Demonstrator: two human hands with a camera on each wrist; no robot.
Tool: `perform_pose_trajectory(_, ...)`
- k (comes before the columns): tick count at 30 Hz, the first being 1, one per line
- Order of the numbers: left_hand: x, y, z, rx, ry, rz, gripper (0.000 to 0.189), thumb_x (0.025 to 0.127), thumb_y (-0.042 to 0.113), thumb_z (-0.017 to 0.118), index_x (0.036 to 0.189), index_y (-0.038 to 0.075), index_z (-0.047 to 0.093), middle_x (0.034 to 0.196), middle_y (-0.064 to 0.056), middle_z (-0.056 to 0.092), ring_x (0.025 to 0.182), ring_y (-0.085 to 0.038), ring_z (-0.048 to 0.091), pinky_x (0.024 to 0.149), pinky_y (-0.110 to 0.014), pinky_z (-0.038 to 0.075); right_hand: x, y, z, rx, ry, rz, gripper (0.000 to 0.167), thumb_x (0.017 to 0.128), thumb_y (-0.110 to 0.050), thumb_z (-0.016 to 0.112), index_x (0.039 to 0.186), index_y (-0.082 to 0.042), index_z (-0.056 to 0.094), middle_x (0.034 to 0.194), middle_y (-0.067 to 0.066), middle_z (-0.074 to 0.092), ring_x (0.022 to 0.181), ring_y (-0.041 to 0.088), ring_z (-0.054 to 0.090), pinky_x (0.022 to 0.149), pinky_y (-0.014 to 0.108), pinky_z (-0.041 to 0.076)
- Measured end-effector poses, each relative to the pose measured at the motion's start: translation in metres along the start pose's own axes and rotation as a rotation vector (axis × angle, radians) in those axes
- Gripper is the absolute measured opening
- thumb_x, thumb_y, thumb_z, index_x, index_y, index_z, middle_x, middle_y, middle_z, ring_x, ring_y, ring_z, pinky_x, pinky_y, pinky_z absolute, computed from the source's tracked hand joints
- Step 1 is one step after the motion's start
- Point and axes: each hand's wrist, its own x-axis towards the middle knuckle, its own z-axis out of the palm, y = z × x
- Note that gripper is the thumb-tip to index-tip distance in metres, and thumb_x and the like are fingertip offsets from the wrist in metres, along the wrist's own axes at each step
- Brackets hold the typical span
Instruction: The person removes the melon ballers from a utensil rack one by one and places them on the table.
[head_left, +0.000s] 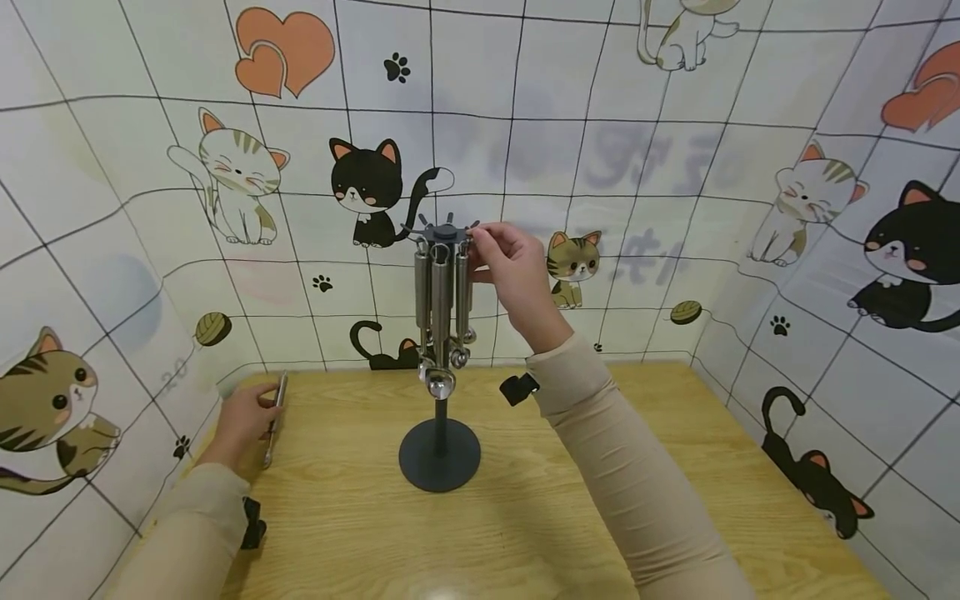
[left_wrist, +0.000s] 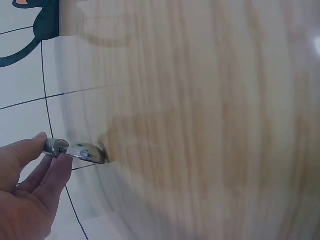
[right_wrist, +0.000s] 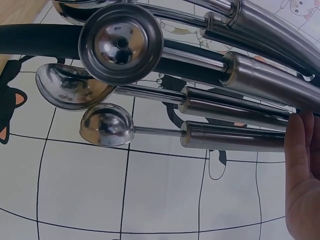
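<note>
A dark utensil stand [head_left: 441, 457] on a round base carries several hanging steel scoops [head_left: 441, 292], their round bowls pointing down. My right hand [head_left: 517, 271] is raised at the right side of the stand's top, thumb and forefinger pinching the upper end of a scoop handle at a hook. In the right wrist view, the fingers lie at the handle end of the lowest scoop [right_wrist: 235, 137]; the fingertips are partly hidden. At the left, my left hand [head_left: 243, 423] pinches a slim steel utensil [head_left: 275, 417] with a tubular handle and a shiny curved head [left_wrist: 87, 152], held low by the table.
The wooden table [head_left: 352, 525] runs up to a cloth backdrop [head_left: 480, 75] printed with cats and grid lines, which also rises on both sides. Dark wrist mounts [head_left: 519, 388] sit on both sleeves.
</note>
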Motion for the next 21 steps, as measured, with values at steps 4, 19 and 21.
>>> perform_pose_trajectory(4, 0.0040, -0.0036, 0.0005, 0.063, -0.015, 0.020, 0.052, 0.095, -0.004, 0.061, 0.143, -0.015, 0.044, 0.113, -0.040, 0.062, 0.074, -0.028, 0.070, 0.056, -0.034, 0.060, 0.0013, 0.0004, 0.0004, 0.002, 0.001, -0.005, 0.020, 0.105, -0.015, 0.058, 0.111, 0.002, 0.067, 0.089, 0.009, 0.064, 0.083, 0.022, 0.067, 0.075, 0.038, 0.062)
perform_pose_trajectory(19, 0.0042, -0.0054, -0.0013, 0.394, -0.017, 0.022, 0.048, 0.091, 0.008, 0.071, 0.133, -0.010, 0.058, 0.110, -0.025, 0.072, 0.093, -0.041, 0.069, 0.072, -0.050, 0.057, 0.0010, 0.0009, 0.0021, -0.021, 0.020, -0.001, 0.020, 0.105, -0.017, 0.058, 0.111, 0.000, 0.067, 0.089, 0.009, 0.064, 0.081, 0.022, 0.067, 0.073, 0.036, 0.062)
perform_pose_trajectory(21, 0.0056, -0.0061, -0.0017, 0.444, -0.024, 0.015, 0.042, 0.091, 0.010, 0.072, 0.129, -0.008, 0.064, 0.110, -0.024, 0.072, 0.097, -0.044, 0.067, 0.073, -0.053, 0.056, 0.0010, 0.0019, 0.0020, -0.022, 0.023, 0.000, 0.020, 0.105, -0.017, 0.059, 0.111, 0.000, 0.068, 0.088, 0.008, 0.064, 0.080, 0.021, 0.067, 0.072, 0.036, 0.062)
